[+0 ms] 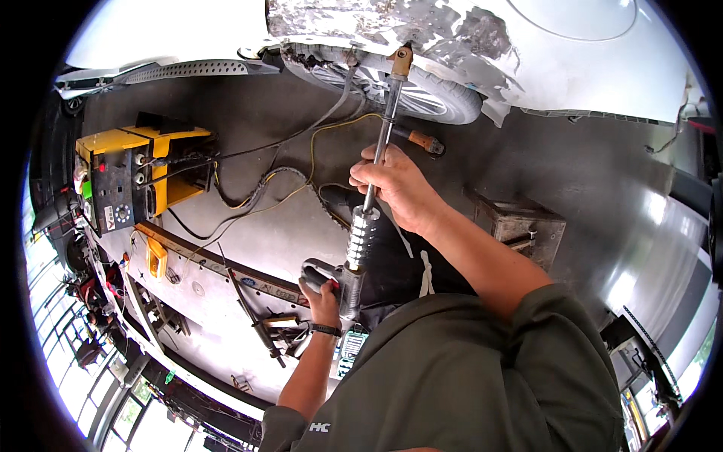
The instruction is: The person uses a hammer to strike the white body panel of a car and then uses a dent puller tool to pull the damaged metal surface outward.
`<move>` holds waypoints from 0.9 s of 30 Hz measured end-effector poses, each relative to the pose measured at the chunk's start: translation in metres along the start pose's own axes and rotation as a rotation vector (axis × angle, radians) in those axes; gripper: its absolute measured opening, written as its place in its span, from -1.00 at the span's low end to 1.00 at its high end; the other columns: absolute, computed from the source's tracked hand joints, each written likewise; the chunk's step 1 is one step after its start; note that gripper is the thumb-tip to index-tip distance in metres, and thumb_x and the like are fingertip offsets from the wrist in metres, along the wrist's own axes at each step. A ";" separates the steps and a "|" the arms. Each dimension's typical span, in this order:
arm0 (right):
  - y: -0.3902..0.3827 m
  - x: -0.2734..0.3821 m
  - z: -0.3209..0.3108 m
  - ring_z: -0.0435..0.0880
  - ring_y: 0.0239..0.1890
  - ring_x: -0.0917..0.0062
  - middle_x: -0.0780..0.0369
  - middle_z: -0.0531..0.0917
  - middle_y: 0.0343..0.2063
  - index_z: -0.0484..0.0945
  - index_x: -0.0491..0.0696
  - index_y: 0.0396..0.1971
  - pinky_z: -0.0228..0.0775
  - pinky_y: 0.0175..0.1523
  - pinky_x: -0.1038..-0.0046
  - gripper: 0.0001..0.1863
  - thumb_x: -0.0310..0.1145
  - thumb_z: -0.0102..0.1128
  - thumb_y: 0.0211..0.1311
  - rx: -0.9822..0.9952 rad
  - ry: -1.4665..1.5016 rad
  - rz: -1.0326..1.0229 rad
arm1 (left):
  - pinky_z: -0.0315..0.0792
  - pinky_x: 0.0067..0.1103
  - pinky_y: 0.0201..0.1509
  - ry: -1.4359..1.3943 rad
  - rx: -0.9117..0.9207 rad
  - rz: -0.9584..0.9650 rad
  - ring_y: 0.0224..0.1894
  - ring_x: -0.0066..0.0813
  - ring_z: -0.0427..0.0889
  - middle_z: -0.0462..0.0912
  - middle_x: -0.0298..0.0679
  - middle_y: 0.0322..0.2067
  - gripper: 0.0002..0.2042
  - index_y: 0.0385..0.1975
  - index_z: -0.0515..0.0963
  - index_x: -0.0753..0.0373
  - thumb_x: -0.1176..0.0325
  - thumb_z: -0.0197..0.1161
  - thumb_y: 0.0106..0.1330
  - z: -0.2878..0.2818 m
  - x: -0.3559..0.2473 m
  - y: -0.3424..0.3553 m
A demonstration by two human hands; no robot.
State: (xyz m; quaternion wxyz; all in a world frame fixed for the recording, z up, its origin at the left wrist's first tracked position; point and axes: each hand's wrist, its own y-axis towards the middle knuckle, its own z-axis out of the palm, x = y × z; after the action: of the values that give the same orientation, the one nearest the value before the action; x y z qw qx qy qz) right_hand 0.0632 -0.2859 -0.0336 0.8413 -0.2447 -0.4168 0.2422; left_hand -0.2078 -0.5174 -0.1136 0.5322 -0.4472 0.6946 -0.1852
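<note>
Grey floor [542,173] spreads below; left hand [322,305] wraps the grip [319,265] of the puller [361,239], right hand [395,181] curls round its rod [391,105]: best pulled steadily, in line.

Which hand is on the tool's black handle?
The left hand, with the dark wristband; the right hand, bare-wristed, holds the metal rod.

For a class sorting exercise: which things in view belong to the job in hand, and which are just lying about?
In the job:
- rod-shaped tool, in the left hand and right hand
- scraped white car panel, at its far end
- yellow-and-black machine, probably

Apparently lying about:
- orange-and-black hand tool
- metal box
</note>
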 end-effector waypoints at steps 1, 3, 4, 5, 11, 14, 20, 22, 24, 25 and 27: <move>-0.002 0.002 0.009 0.59 -0.17 0.49 0.19 0.57 -0.24 0.28 -0.23 0.09 0.41 0.02 0.43 -0.48 -0.37 0.31 0.23 0.028 0.004 0.008 | 0.15 -0.40 0.46 0.168 0.026 0.168 0.38 0.00 0.28 0.10 0.26 0.43 -0.15 0.53 -0.17 0.38 0.29 0.16 0.34 -0.023 0.041 0.012; -0.004 0.004 0.016 0.60 -0.16 0.48 0.19 0.57 -0.24 0.29 -0.22 0.09 0.43 0.03 0.42 -0.48 -0.36 0.31 0.23 0.084 -0.022 0.019 | 0.17 -0.41 0.45 0.338 0.058 0.327 0.38 0.00 0.29 0.11 0.27 0.42 -0.15 0.53 -0.16 0.40 0.28 0.17 0.33 -0.043 0.080 0.024; -0.005 0.005 0.011 0.60 -0.16 0.48 0.19 0.57 -0.24 0.29 -0.22 0.09 0.43 0.03 0.42 -0.48 -0.36 0.31 0.23 0.068 -0.026 0.016 | 0.18 -0.41 0.44 0.266 0.095 0.234 0.38 -0.01 0.30 0.11 0.29 0.41 -0.14 0.52 -0.16 0.43 0.26 0.18 0.33 -0.034 0.074 0.025; -0.007 0.007 0.009 0.60 -0.15 0.48 0.18 0.57 -0.23 0.30 -0.22 0.09 0.44 0.04 0.42 -0.48 -0.35 0.31 0.24 0.039 -0.043 0.003 | 0.19 -0.42 0.44 0.228 0.113 0.188 0.38 -0.01 0.30 0.11 0.30 0.41 -0.13 0.52 -0.16 0.44 0.25 0.19 0.33 -0.029 0.069 0.025; -0.006 0.012 0.006 0.64 -0.14 0.49 0.18 0.59 -0.23 0.34 -0.20 0.07 0.45 0.07 0.40 -0.51 -0.33 0.32 0.25 0.024 -0.046 0.004 | 0.20 -0.42 0.45 0.772 0.133 0.360 0.43 0.03 0.26 -0.06 0.28 0.48 -0.41 0.34 0.28 0.50 0.26 0.12 0.39 -0.043 0.072 0.032; -0.008 0.015 0.012 0.60 -0.19 0.50 0.17 0.58 -0.28 0.30 -0.27 0.06 0.43 0.01 0.43 -0.50 -0.37 0.31 0.24 0.023 -0.020 0.011 | 0.23 -0.42 0.44 0.740 0.079 0.283 0.39 -0.06 0.31 -0.01 0.22 0.48 -0.47 0.30 0.34 0.47 0.28 0.08 0.41 -0.034 0.062 0.027; -0.008 -0.016 0.005 0.60 -0.23 0.52 0.18 0.56 -0.38 0.37 -0.22 -0.05 0.47 -0.06 0.46 -0.64 -0.35 0.27 0.30 -0.022 -0.041 -0.107 | 0.28 -0.41 0.40 -0.220 0.117 -0.155 0.32 -0.13 0.37 0.01 0.11 0.49 -0.54 0.31 0.39 0.34 0.29 -0.02 0.47 -0.019 -0.001 -0.005; -0.009 -0.054 0.005 0.65 -0.27 0.51 0.17 0.66 -0.32 0.47 -0.11 -0.18 0.52 -0.08 0.41 -0.85 -0.39 0.23 0.39 0.071 -0.101 -0.117 | 0.30 -0.39 0.40 -0.130 0.094 -0.119 0.36 -0.08 0.34 -0.04 0.13 0.51 -0.57 0.30 0.38 0.33 0.34 -0.04 0.49 -0.026 0.004 -0.004; -0.009 -0.071 0.015 0.62 -0.44 0.52 0.19 0.63 -0.46 0.49 -0.12 -0.24 0.54 -0.26 0.37 -0.87 -0.42 0.24 0.37 0.085 0.141 -0.032 | 0.33 -0.36 0.40 0.108 0.093 -0.006 0.42 0.03 0.30 -0.10 0.20 0.52 -0.62 0.27 0.39 0.31 0.42 -0.03 0.50 -0.039 0.024 0.001; -0.003 -0.061 0.016 0.56 -0.57 0.51 0.22 0.58 -0.55 0.49 -0.14 -0.22 0.51 -0.38 0.35 -0.86 -0.45 0.26 0.34 0.021 0.149 0.024 | 0.33 -0.35 0.41 0.523 0.147 0.289 0.44 0.15 0.24 -0.14 0.28 0.50 -0.65 0.23 0.40 0.31 0.47 0.01 0.48 -0.039 0.024 -0.003; 0.010 -0.036 0.013 0.55 -0.60 0.48 0.23 0.54 -0.59 0.50 -0.11 -0.22 0.51 -0.39 0.35 -0.83 -0.39 0.30 0.33 0.054 0.166 0.042 | 0.33 -0.32 0.44 0.689 0.205 0.465 0.46 0.34 0.15 -0.19 0.41 0.47 -0.69 0.15 0.42 0.29 0.58 0.05 0.43 -0.049 0.044 0.001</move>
State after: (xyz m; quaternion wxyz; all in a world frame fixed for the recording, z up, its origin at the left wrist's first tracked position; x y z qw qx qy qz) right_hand 0.0315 -0.2976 -0.0533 0.8739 -0.2500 -0.3337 0.2499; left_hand -0.2543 -0.5631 -0.1216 0.3385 -0.1355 0.8921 -0.2669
